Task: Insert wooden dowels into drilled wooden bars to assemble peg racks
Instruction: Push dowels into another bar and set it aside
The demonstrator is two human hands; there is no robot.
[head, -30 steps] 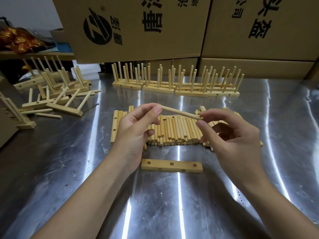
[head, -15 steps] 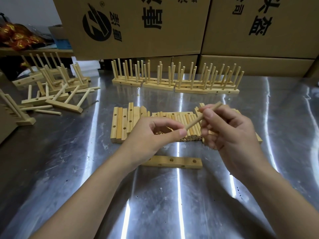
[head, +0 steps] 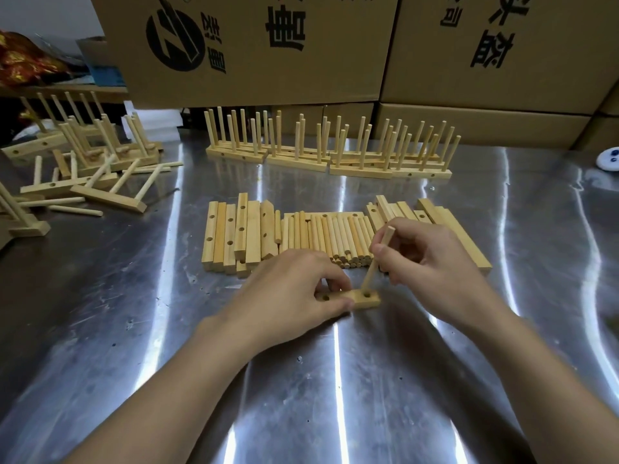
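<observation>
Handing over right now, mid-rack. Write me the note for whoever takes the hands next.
Left hand grips the drilled bar flat on the steel table.
Right hand pinches a dowel, tilted, its lower tip at the bar's right-end hole; seating unclear.
Supply: loose dowels and spare bars lie just behind.
Done: finished racks stand in a row at the back; a heap of racks lies far left.
Left: press this dowel home, fill the bar's remaining holes, then work through the spare bars.

pale matt wood dowels (head: 330, 237) and bars (head: 231, 237) — glossy scuffed steel table (head: 301, 380).
</observation>
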